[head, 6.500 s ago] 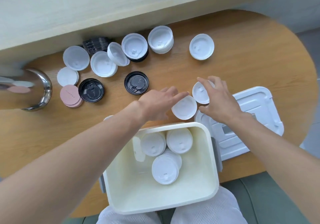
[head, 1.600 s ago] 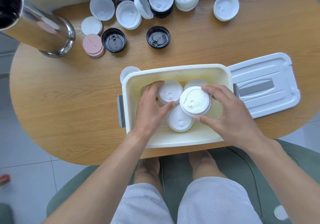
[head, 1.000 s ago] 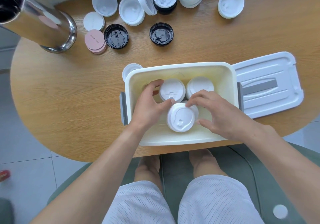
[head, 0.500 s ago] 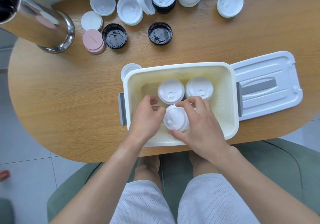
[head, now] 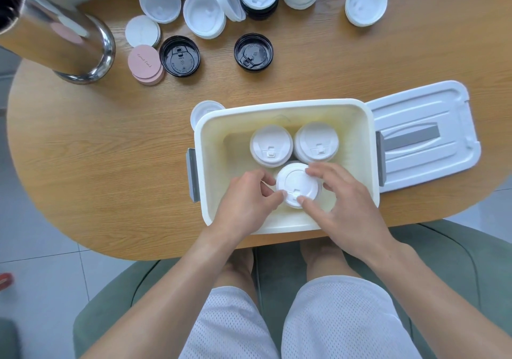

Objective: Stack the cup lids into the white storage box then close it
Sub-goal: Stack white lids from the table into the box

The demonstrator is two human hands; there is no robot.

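Observation:
The white storage box [head: 368, 142] stands open at the table's near edge. Inside it are three stacks of white cup lids: one at the back left [head: 271, 145], one at the back right [head: 315, 142], and one in front [head: 296, 185]. My left hand [head: 246, 200] and my right hand [head: 343, 192] both reach into the box and pinch the rim of the front stack's top lid from either side. The box's white lid [head: 421, 134], with a grey handle, lies flat on the table to the right of the box.
Loose white lids [head: 203, 13] and a lone one [head: 365, 1] lie at the table's far side, with black lids [head: 253, 52], pink discs [head: 145, 64] and a steel cylinder [head: 58, 37]. One white lid [head: 203, 110] sits behind the box's left corner.
My right hand brought a white lid down onto the front stack in the box. Both hands have shifted to pinch that lid's rim.

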